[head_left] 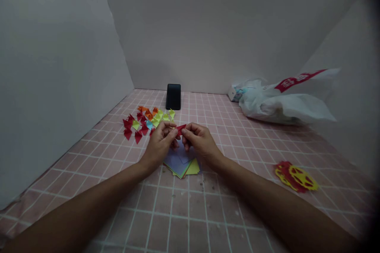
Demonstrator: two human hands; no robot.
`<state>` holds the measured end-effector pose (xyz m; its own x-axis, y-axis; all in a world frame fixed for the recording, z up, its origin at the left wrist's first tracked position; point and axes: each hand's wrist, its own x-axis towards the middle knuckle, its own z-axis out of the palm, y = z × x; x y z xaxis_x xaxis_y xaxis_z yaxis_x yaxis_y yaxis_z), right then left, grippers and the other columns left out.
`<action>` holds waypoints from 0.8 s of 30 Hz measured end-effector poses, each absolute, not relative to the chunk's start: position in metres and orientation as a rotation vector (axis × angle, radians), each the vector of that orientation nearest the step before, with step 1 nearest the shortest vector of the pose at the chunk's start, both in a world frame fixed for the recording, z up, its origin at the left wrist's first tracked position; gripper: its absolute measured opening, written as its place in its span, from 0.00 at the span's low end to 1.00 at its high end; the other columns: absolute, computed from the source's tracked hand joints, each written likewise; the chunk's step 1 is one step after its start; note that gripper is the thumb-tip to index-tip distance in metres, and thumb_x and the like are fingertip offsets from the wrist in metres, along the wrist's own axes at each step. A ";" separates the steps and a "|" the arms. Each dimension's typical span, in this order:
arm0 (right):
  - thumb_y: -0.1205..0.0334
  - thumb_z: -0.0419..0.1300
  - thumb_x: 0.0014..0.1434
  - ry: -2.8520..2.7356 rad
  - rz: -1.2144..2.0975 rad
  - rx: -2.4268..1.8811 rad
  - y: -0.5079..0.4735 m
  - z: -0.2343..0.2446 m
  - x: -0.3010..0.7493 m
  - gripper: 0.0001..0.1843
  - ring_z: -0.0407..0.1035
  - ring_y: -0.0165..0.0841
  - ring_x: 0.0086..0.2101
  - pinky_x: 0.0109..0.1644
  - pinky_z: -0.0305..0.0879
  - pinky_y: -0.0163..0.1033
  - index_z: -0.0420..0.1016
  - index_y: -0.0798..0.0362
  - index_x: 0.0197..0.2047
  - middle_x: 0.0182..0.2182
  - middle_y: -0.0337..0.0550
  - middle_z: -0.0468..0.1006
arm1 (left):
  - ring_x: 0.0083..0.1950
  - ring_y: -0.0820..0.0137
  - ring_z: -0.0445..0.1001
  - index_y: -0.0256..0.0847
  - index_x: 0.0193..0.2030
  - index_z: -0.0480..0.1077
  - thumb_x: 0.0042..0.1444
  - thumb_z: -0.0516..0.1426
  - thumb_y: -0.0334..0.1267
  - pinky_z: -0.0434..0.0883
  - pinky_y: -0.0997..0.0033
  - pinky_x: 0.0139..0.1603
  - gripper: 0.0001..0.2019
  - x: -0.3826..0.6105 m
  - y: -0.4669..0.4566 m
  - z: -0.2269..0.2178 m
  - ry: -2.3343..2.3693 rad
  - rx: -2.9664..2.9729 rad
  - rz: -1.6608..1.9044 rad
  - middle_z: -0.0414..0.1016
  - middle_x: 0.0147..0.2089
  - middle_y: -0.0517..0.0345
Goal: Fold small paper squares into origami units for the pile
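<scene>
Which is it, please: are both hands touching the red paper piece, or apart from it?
Touching. The head view shows the left hand and the right hand each pinching one end of the red paper piece between fingertips.

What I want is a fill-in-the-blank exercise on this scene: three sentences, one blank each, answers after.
1. The left hand and the right hand together pinch a folded ____ paper piece.
2. The upright phone at the back is ____.
3. The white plastic bag lies on the person's ____ side.
Missing words: red; black; right.
</scene>
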<state>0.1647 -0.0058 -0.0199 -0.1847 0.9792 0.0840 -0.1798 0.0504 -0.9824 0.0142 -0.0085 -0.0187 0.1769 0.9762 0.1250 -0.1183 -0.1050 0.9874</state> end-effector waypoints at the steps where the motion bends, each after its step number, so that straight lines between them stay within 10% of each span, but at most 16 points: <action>1: 0.55 0.63 0.55 -1.240 1.362 -0.937 -0.006 -0.020 0.165 0.12 0.63 0.23 0.16 0.19 0.59 0.30 0.68 0.53 0.27 0.19 0.31 0.70 | 0.27 0.74 0.73 0.41 0.44 0.65 0.55 0.63 0.44 0.71 0.75 0.27 0.15 0.014 -0.008 -0.018 0.941 1.313 1.237 0.72 0.30 0.64; 24: 0.54 0.63 0.57 -1.297 1.369 -0.895 -0.010 -0.021 0.164 0.12 0.64 0.23 0.17 0.21 0.60 0.31 0.70 0.53 0.30 0.21 0.32 0.71 | 0.30 0.73 0.70 0.38 0.32 0.72 0.53 0.62 0.40 0.67 0.73 0.32 0.07 0.008 -0.002 -0.019 1.135 1.548 1.225 0.73 0.29 0.61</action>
